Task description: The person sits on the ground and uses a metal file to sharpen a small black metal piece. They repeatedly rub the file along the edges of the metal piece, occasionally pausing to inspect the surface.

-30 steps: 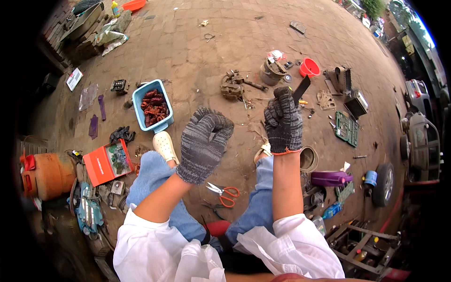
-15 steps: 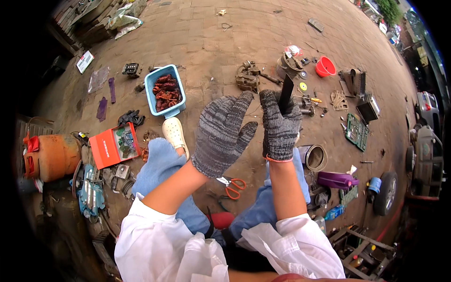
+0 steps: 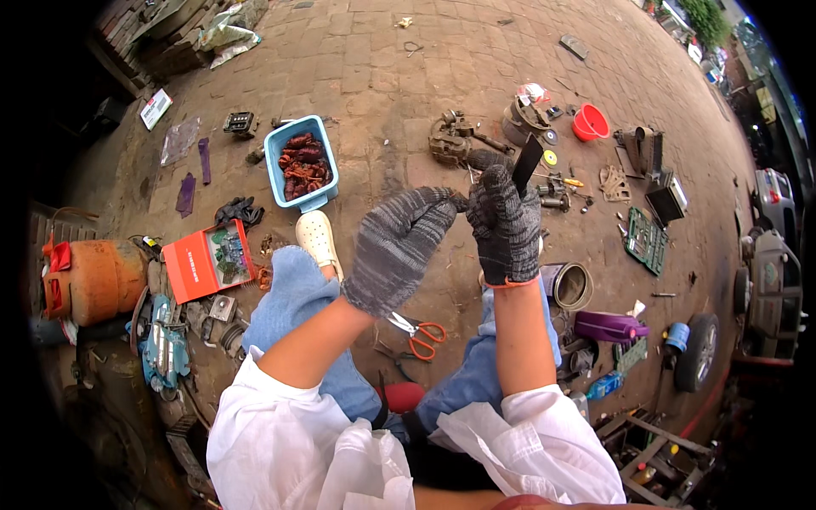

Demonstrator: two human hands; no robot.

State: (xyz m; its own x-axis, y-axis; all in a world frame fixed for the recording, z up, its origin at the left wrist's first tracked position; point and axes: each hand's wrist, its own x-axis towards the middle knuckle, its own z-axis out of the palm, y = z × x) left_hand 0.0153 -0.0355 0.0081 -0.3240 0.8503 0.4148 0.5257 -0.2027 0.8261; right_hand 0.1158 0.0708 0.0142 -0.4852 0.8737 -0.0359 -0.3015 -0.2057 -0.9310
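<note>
My left hand, in a grey-and-black knit glove, has its fingers and thumb pressed together. Its fingertips meet beside the right hand, and whatever they pinch is too small and dark to name. The same kind of glove covers my right hand, which is closed around a flat black strip that sticks up past the fingers, tilted to the right. The strip's lower part is hidden in the fist. On the ground between my knees lie orange-handled scissors, with pliers close by.
Ahead to the left, a blue tub holds reddish-brown parts. An open red box and an orange gas cylinder stand farther left. To the right are a red bowl, a green tool case, a metal can and a purple jug.
My left thumb has closed against the fingers, and that hand's tips now meet near the right hand. The right hand has turned slightly, and the black strip leans more to the right.
</note>
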